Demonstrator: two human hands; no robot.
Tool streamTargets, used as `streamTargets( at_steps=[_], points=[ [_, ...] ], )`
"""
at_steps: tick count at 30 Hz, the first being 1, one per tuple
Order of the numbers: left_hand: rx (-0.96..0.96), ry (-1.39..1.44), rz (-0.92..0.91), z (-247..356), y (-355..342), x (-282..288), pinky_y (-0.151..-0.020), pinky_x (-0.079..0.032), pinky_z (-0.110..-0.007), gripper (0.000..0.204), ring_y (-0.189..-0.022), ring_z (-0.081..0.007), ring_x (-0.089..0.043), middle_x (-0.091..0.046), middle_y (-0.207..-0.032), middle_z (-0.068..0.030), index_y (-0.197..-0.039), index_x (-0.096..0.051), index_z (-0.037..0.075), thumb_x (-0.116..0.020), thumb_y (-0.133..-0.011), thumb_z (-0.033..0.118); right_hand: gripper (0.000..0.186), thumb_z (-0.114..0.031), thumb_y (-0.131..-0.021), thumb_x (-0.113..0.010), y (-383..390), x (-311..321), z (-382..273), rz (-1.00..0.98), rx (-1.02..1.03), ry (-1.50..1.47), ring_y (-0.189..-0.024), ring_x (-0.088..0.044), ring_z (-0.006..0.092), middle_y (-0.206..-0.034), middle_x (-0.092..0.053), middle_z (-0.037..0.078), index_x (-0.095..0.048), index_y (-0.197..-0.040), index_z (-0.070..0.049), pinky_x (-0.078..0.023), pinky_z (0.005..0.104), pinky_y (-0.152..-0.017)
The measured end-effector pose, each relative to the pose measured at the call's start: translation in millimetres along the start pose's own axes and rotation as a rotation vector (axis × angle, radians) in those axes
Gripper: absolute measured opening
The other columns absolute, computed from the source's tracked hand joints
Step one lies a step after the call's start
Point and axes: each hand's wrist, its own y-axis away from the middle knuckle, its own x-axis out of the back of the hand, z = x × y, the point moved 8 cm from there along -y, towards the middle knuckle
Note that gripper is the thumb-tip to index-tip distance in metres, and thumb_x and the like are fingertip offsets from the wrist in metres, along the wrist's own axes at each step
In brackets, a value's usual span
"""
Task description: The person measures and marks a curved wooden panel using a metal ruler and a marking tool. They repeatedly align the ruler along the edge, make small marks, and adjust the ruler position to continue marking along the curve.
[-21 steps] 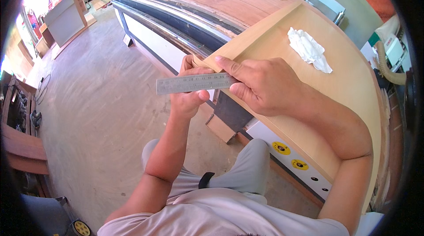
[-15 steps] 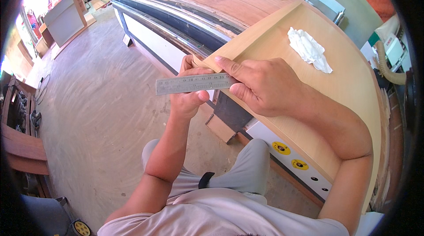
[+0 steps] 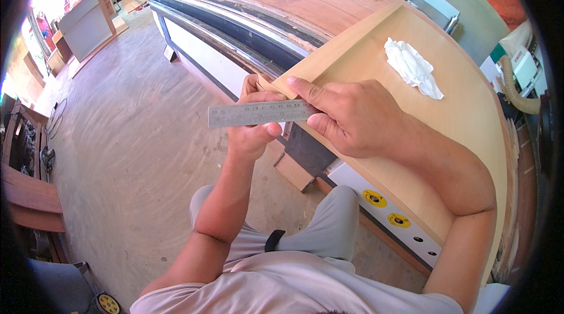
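I have the metal ruler [image 3: 258,115] in front of the near corner of the pale wood panel, lying nearly level across the view, its left end free. My right hand [image 3: 364,117] grasps its right end between thumb and fingers, the index finger reaching over onto the panel's corner. My left hand [image 3: 249,140] sits behind the ruler, fingers curled above its upper edge by that same corner and thumb at its lower edge; I can't tell whether it is pinching the ruler, the panel or both. The pale wood panel [image 3: 355,58] spreads away under my right forearm, with a raised strip along its far-left side and a crumpled white cloth [image 3: 413,70] on top. Below its near edge I see a white board [image 3: 385,208] with two round yellow stickers and two dark holes. Beyond the strip stretches a wide reddish wood surface [image 3: 320,0], dark layered edges facing the concrete floor [image 3: 135,155]. Farther out, a beige hose [image 3: 516,88] curves at the right, brown boards [image 3: 29,187] sit at the left, and a grey-faced panel [image 3: 87,23] stands at the upper left.
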Motion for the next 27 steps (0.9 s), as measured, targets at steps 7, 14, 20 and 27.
streamTargets(
  at_steps=[7, 14, 20, 27],
  points=[
    [0.032, 0.036, 0.025, 1, 2, -3, -0.098, -0.043, -0.036, 0.057, -0.113, -0.0207, -0.051, -0.057, -0.114, -0.0067, -0.106, -0.074, 0.008, -0.095, -0.069, 0.047, 0.061, -0.016, -0.089, -0.067, -1, -2, 2, -0.035, -0.035, -0.022, -0.076, -0.069, 0.0344, -0.089, -0.071, 0.011, -0.053, -0.148, -0.005, -0.055, 0.0427, -0.065],
    [0.005, 0.071, 0.020, 3, 0, -5, -0.093, -0.045, -0.034, 0.057, -0.109, -0.0183, -0.051, -0.055, -0.111, -0.0062, -0.103, -0.072, 0.008, -0.094, -0.069, 0.049, 0.056, -0.028, -0.091, -0.066, -4, -1, 2, 0.018, -0.017, -0.039, -0.070, -0.071, 0.0351, -0.076, -0.071, 0.015, -0.056, -0.144, -0.012, -0.055, 0.0485, -0.061],
    [-0.106, -0.024, -0.068, 12, -3, -9, -0.086, -0.048, -0.028, 0.052, -0.108, -0.0153, -0.052, -0.052, -0.112, -0.0043, -0.108, -0.069, 0.011, -0.088, -0.080, 0.050, 0.054, -0.029, -0.092, -0.066, -5, 1, -1, 0.031, -0.020, -0.053, -0.069, -0.071, 0.0354, -0.076, -0.071, 0.015, -0.056, -0.143, -0.012, -0.055, 0.0488, -0.060],
    [-0.055, 0.027, 0.027, 6, -2, -6, -0.098, -0.040, -0.037, 0.053, -0.112, -0.0205, -0.048, -0.059, -0.110, -0.0053, -0.102, -0.074, 0.009, -0.093, -0.070, 0.047, 0.063, -0.010, -0.085, -0.069, -4, 0, 0, -0.039, -0.072, -0.060, -0.075, -0.070, 0.0344, -0.087, -0.071, 0.011, -0.054, -0.147, -0.010, -0.056, 0.0421, -0.065]
  ],
)
